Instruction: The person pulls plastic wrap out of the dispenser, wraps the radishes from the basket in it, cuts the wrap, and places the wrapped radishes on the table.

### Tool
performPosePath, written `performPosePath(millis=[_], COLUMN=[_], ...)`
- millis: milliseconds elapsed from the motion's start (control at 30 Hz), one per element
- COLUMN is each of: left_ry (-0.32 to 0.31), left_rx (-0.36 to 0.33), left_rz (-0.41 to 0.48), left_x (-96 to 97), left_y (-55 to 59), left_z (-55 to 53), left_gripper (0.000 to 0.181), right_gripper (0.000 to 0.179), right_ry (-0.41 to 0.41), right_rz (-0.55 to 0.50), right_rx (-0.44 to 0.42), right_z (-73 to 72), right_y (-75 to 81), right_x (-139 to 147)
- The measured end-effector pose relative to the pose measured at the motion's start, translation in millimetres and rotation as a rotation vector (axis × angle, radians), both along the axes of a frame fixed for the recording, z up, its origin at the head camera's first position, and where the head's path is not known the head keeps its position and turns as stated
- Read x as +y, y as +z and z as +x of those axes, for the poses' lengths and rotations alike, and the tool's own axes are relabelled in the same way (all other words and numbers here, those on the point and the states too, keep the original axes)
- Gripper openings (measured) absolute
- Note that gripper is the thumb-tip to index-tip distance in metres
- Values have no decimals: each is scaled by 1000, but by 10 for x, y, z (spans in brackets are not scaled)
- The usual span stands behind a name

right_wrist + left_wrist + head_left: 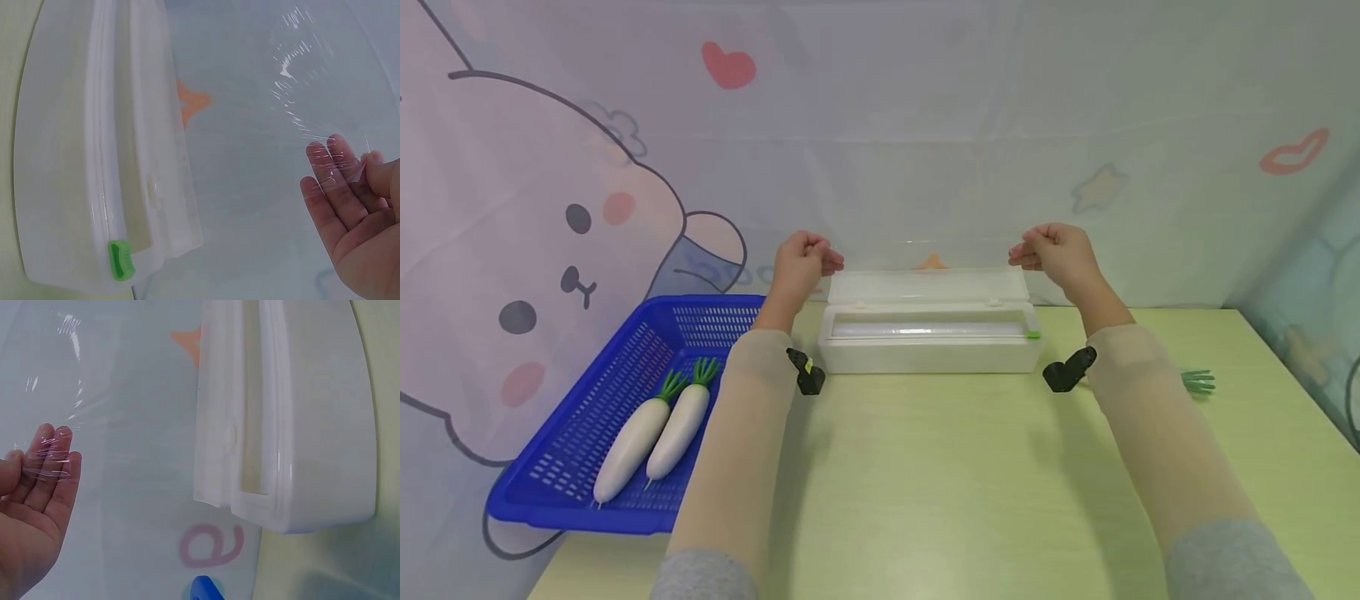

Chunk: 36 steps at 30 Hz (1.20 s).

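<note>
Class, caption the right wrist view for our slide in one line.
A right hand pinches glossy clear plastic film near an open, long white plastic box with a small green plastic tab.

Room runs between the beige-sleeved forearms (737, 454) over the pale-green bench (902, 483) to the long white plastic box (925, 358); its raised lid (925, 286) and transparent film (286, 70) block beyond, the blue perforated plastic basket (580, 521) leftward.

Right arm (1165, 442) is partly hiding green leaves (1198, 382); left arm (733, 450) is masking the right of the basket (587, 520). In left wrist view, edges are cropping box (331, 412) and left hand (34, 519).
</note>
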State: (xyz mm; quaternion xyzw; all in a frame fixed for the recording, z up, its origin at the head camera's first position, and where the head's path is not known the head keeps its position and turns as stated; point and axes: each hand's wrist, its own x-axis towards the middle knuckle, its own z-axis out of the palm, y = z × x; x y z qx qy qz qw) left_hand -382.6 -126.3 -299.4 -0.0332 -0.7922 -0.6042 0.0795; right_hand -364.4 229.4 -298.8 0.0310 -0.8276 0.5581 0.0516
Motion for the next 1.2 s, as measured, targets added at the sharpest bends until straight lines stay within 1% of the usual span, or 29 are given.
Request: performPosePath(millis=[233,367,667,967,1200], left_ry=[14,13,6,7,21], left_rx=[12,29,51,63,84], left_rz=[23,32,20,3,5], left_x=[11,11,10,18,-2], left_y=[71,113,204,276,347], left_z=[-13,-26,-64,-61,-64], left_gripper=[17,19,18,23,14], right_gripper=[32,32,33,31,32], right_ry=[8,11,9,33,37], right_rz=[-22,-32,-21,-14,-23], right_rx=[25,28,42,41,53], right_z=[-14,-19,-24,-59,-52], right_y=[65,110,245,340,399], right_x=[8,16,8,33,29])
